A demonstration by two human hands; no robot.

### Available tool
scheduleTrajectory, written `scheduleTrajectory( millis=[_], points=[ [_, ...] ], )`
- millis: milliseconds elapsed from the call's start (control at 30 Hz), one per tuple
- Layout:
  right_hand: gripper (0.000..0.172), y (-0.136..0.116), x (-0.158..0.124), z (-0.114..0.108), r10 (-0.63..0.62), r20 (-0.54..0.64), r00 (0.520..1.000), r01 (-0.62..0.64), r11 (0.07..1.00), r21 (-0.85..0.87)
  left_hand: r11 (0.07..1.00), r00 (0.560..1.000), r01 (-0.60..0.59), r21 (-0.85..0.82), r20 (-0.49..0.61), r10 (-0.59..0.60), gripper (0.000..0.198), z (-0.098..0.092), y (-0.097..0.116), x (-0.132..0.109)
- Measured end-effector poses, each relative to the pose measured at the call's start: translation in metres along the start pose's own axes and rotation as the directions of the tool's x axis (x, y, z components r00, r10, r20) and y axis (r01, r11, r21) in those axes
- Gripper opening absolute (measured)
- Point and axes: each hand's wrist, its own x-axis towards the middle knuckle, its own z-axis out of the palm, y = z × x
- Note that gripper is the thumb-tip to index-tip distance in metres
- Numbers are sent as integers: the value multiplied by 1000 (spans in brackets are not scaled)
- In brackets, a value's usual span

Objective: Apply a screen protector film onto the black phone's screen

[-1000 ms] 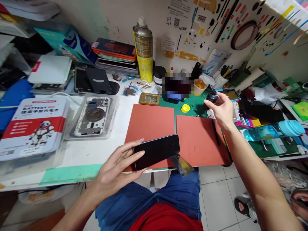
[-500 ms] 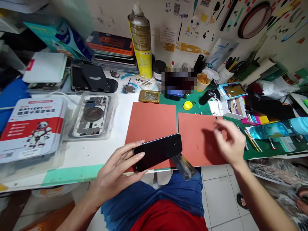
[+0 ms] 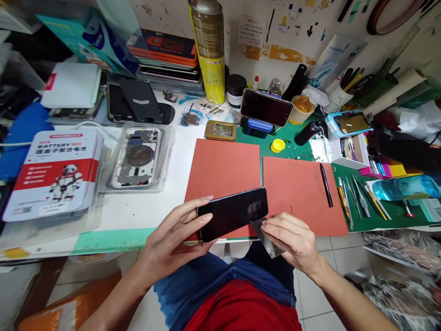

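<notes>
My left hand is wrapped around the left end of a black smartphone, with fingers on the screen edge and thumb below. The phone is tilted above the near edge of a reddish mat, its dark glass facing me. From its lower right corner hangs a clear, shiny strip of film. My right hand pinches this film close to the phone corner, and its fingertips hide part of it. A black pen lies on the right-hand reddish mat.
Tweezers and slim tools lie at right beside a blue bottle. Behind the mats another phone leans on a blue stand, near a yellow cap. Left are a boxed phone housing and a battery box.
My right hand has come left and down from above the pen to the film, closing on it. The pen now shows on the mat. My left hand still holds the phone; the view has shifted slightly.
</notes>
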Motion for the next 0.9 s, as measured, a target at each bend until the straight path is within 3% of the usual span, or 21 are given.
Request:
scheduleTrajectory(
  millis=[533, 900],
  points=[
    [22, 4, -5, -3, -68, -6, 998, 67, 997, -50, 998, 998, 60, -28, -9, -60, 84, -1, 0, 0],
    [20, 5, 1, -7, 10, -18, 1000, -11, 999, -30, 994, 996, 93, -59, 2, -93, 86, -1, 0, 2]
  ],
)
